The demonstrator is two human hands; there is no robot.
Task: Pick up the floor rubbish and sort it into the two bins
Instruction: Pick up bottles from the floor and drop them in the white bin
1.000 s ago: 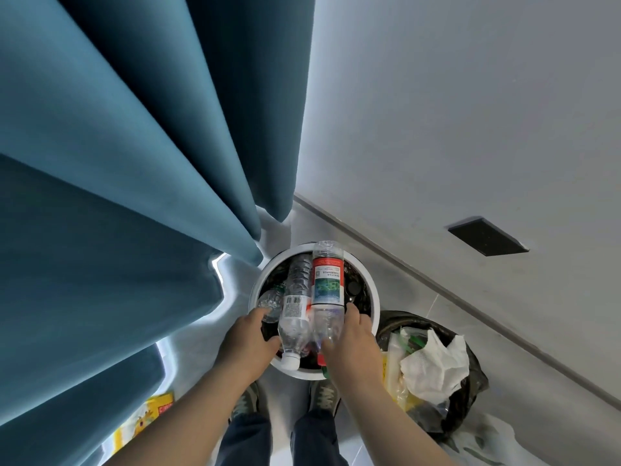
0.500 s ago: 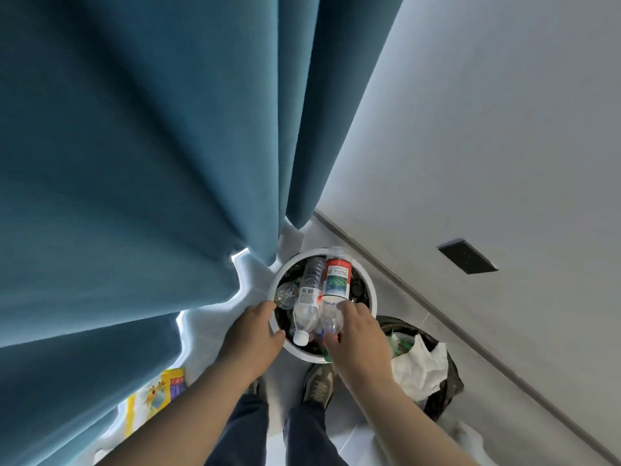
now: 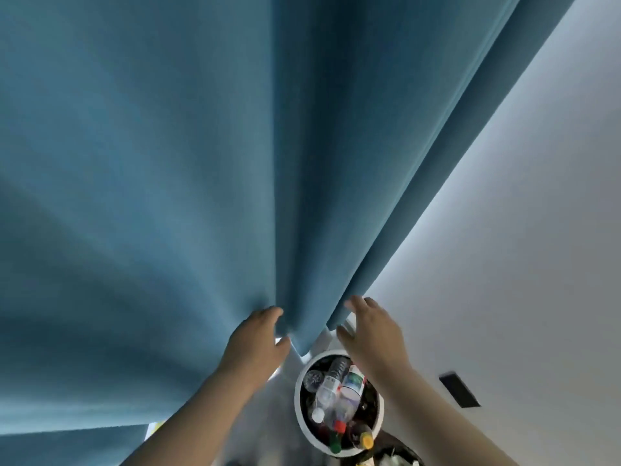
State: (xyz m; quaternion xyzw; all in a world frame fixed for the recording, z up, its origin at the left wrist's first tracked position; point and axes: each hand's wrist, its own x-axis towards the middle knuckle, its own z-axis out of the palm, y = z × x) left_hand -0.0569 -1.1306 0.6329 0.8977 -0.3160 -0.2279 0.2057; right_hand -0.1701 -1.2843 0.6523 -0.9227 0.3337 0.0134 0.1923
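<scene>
Bottles (image 3: 337, 394) are seen piled in the bin (image 3: 298, 410); left hand (image 3: 255, 341) is pressed to the curtain (image 3: 201, 196), grip unclear; right hand (image 3: 373, 334) is held spread, empty.

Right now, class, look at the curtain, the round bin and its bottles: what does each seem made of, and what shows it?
Curtain: cloth, matt teal, hanging in soft folds. Bin: probably plastic, smooth white rim with slight sheen; coated metal is possible. Bottles: clear thin plastic, see-through, with printed labels and coloured caps.
</scene>
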